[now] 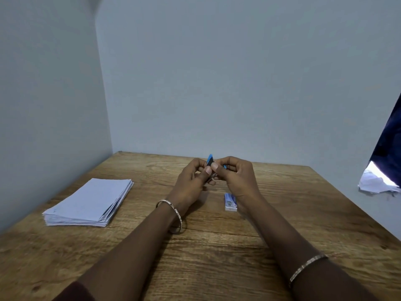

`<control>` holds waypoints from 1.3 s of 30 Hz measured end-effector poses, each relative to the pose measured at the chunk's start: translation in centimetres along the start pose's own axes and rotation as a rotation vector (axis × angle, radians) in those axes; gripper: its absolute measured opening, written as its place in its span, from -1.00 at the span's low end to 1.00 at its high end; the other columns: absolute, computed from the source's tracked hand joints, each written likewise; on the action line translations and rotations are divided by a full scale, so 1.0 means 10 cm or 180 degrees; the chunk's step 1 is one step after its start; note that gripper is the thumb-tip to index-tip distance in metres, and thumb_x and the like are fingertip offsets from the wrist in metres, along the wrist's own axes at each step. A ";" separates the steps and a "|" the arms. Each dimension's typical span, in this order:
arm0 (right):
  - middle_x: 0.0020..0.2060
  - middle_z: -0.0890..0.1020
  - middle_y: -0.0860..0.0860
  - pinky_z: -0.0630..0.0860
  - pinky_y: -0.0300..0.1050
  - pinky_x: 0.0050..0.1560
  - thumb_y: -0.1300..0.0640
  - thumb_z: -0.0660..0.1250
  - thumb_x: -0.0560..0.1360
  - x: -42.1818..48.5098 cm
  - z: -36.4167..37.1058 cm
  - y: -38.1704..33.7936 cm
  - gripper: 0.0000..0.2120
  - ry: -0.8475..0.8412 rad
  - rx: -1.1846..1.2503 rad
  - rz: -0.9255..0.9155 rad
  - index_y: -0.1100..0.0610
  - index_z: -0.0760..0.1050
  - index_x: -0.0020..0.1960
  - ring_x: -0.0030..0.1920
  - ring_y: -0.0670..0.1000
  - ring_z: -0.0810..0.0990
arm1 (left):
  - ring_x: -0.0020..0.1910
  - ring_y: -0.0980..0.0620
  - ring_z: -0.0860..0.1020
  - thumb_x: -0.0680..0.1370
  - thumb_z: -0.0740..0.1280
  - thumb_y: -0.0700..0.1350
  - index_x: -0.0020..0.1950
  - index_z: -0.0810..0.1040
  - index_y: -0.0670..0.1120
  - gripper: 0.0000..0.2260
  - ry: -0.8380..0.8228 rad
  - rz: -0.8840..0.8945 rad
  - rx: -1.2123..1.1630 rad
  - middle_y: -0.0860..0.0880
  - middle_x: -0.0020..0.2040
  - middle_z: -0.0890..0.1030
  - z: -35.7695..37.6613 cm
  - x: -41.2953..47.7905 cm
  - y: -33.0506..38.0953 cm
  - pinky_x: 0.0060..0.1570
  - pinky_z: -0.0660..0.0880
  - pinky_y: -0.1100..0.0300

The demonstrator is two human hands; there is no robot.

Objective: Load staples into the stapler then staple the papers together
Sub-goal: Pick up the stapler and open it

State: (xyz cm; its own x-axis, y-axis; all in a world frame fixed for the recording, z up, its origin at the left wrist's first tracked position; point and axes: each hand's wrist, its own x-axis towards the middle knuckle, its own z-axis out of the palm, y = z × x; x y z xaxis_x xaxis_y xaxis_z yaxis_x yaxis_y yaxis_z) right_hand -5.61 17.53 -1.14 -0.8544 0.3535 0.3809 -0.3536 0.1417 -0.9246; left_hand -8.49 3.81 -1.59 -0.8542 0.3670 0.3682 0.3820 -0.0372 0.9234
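A small blue and black stapler (pixel 210 161) is held above the middle of the wooden table (pixel 217 246). My left hand (pixel 192 181) grips it from the left and below. My right hand (pixel 235 177) pinches its blue part from the right; most of the stapler is hidden by the fingers. A small white and blue staple box (pixel 230 202) lies on the table just under my right hand. A stack of white papers (pixel 91 203) rests on the left of the table, apart from both hands.
Grey walls close off the table at the left and the back. At the right edge, beyond the table, hang a dark cloth (pixel 388 148) and some crumpled white paper (pixel 377 183). Bangles circle both wrists.
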 end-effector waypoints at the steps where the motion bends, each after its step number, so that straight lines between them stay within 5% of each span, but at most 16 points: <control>1: -0.21 0.75 0.15 0.68 0.01 -0.11 0.22 0.51 0.47 -0.01 0.03 -0.01 -0.95 0.0094 -0.0057 -0.0036 0.20 0.68 -0.12 -0.17 0.11 0.74 | -0.17 0.07 0.64 0.66 0.26 -0.11 0.19 0.46 -0.29 -0.75 0.0015 -0.0001 -0.0029 -0.16 -0.04 0.61 0.01 -0.01 0.00 -0.14 0.55 0.21; 4: -0.29 0.72 0.13 0.61 -0.14 -0.33 0.25 0.49 0.47 -0.06 0.12 -0.04 -0.95 0.0343 -0.0095 -0.0111 0.18 0.65 -0.17 -0.35 -0.01 0.70 | -0.18 0.07 0.62 0.67 0.24 -0.13 0.19 0.46 -0.29 -0.77 0.0083 -0.0030 -0.0088 -0.14 -0.08 0.63 0.04 0.00 0.00 -0.18 0.54 0.23; 8: -0.25 0.71 0.14 0.54 -0.30 -0.40 0.24 0.48 0.48 -0.08 0.18 -0.06 -0.91 0.0575 -0.0251 -0.0202 0.14 0.64 -0.19 -0.36 -0.03 0.68 | -0.18 0.07 0.59 0.68 0.22 -0.11 0.15 0.46 -0.26 -0.80 0.0061 -0.0195 -0.0241 -0.11 -0.10 0.62 0.07 0.01 0.00 -0.21 0.52 0.21; 19: -0.32 0.67 0.12 0.54 -0.23 -0.45 0.20 0.44 0.49 -0.10 0.22 -0.07 -0.89 0.0561 -0.0375 -0.0359 0.21 0.58 -0.17 -0.47 -0.03 0.67 | -0.46 0.20 0.49 0.69 0.17 -0.14 -0.10 0.45 -0.07 -0.82 0.0010 -0.0422 -0.0810 0.09 -0.45 0.52 0.08 0.05 -0.01 -0.36 0.38 0.23; 25: -0.39 0.66 0.05 0.48 -0.36 -0.50 0.25 0.45 0.44 -0.09 0.21 -0.08 -0.94 0.0504 -0.0500 -0.0363 0.23 0.59 -0.17 -0.50 -0.16 0.61 | -0.42 0.12 0.47 0.69 0.18 -0.14 -0.09 0.47 -0.08 -0.82 0.0131 -0.0561 -0.0879 0.05 -0.39 0.55 0.10 0.06 -0.03 -0.38 0.34 0.21; 33: -0.43 0.66 -0.03 0.58 -0.19 -0.41 0.12 0.48 0.34 -0.11 0.23 -0.05 -0.91 0.0840 -0.0798 -0.0259 0.09 0.59 -0.29 -0.46 -0.07 0.66 | -0.36 0.10 0.46 0.69 0.18 -0.15 -0.02 0.45 -0.19 -0.85 0.0331 -0.0100 0.0000 -0.04 -0.28 0.54 0.16 -0.01 -0.01 -0.41 0.37 0.41; 36: -0.39 0.64 0.00 0.58 -0.14 -0.39 0.14 0.46 0.39 -0.13 0.27 -0.05 -0.89 0.0902 -0.0816 -0.0266 0.13 0.55 -0.26 -0.41 -0.06 0.62 | -0.29 0.07 0.48 0.69 0.17 -0.15 0.04 0.43 -0.28 -0.81 0.0423 -0.0044 -0.0023 -0.10 -0.20 0.55 0.23 -0.03 -0.04 -0.29 0.44 0.28; 39: -0.33 0.62 0.05 0.57 -0.15 -0.39 0.15 0.42 0.46 -0.20 0.32 -0.04 -0.87 0.0844 -0.0858 -0.0375 0.17 0.49 -0.17 -0.34 0.02 0.63 | -0.33 0.15 0.49 0.70 0.13 -0.11 -0.04 0.39 -0.18 -0.81 0.0731 -0.0108 -0.0298 -0.06 -0.22 0.51 0.25 -0.01 -0.05 -0.31 0.45 0.24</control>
State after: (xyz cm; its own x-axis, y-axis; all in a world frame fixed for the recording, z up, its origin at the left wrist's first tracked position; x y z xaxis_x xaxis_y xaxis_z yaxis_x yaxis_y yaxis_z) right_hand -4.99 13.78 -1.54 -0.6734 0.5419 0.5029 -0.3006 0.4208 -0.8559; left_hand -7.69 6.08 -2.33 -0.9278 0.1490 0.3420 0.3267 -0.1183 0.9377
